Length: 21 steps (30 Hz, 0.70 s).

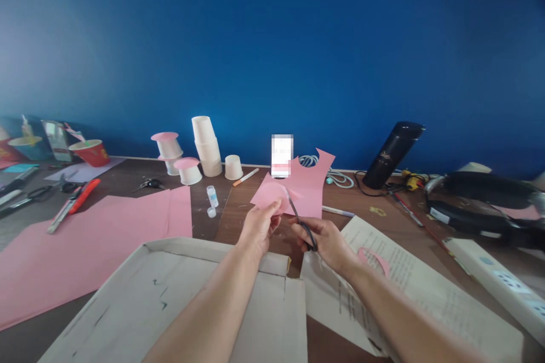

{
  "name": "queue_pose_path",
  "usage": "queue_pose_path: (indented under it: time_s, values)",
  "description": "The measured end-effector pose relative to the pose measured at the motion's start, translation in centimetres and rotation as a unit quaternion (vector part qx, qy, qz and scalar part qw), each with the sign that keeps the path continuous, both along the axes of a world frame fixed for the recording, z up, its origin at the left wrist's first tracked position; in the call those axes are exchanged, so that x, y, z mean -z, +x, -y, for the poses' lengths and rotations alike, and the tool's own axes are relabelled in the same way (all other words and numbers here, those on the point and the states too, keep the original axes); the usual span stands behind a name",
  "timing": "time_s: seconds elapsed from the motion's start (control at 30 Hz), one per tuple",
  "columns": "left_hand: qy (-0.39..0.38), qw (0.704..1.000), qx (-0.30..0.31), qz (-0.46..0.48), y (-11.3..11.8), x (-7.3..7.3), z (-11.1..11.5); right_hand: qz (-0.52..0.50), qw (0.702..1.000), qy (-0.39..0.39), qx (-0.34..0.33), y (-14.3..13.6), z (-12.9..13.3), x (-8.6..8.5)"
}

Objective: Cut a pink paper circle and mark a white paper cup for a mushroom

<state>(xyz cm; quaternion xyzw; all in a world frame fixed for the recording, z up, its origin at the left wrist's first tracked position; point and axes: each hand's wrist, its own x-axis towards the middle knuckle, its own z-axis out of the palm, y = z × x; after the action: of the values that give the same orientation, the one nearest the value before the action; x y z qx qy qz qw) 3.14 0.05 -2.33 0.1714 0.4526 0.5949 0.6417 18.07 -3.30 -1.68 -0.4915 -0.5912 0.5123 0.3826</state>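
Between the thumb and fingers of my left hand [261,223] is a piece of pink paper [269,195], held up over the desk. My right hand [322,240] grips a pair of scissors [302,224] by the dark handles, and the blades point up and left against the edge of that piece. Behind both hands lies a larger pink sheet [313,190] with rounded bites cut from its upper edge. A lit phone [281,156], its screen blurred out, stands upright just beyond. The fingertips under the paper are partly hidden.
White paper cups [207,150] stand stacked at the back, beside cups topped with pink discs [165,137]. A box cutter [73,204] rests on large pink sheets [128,221]. Nearer are a white cardboard lid [179,300] and printed pages [426,289]. A black bottle [389,156] leans at right.
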Motion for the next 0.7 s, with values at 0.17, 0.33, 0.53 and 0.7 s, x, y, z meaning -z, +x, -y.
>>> queue_pose_path:
  time_s: [0.17, 0.33, 0.53, 0.7]
  values:
    - [0.023, 0.999, 0.013, -0.025, -0.03, 0.67, -0.15, -0.019, 1.0, -0.005, 0.003, 0.12, -0.26, 0.48]
    - [0.013, 0.999, 0.028, -0.031, 0.07, 0.65, -0.04, -0.03, 0.999, -0.013, 0.012, 0.17, -0.26, 0.57]
    - [0.015, 0.999, 0.035, -0.035, 0.04, 0.75, 0.01, -0.025, 1.0, -0.008, 0.009, 0.09, -0.18, 0.15]
    - [0.019, 0.998, 0.04, -0.04, 0.07, 0.73, 0.01, -0.034, 0.999, -0.01, 0.013, 0.07, -0.28, 0.35]
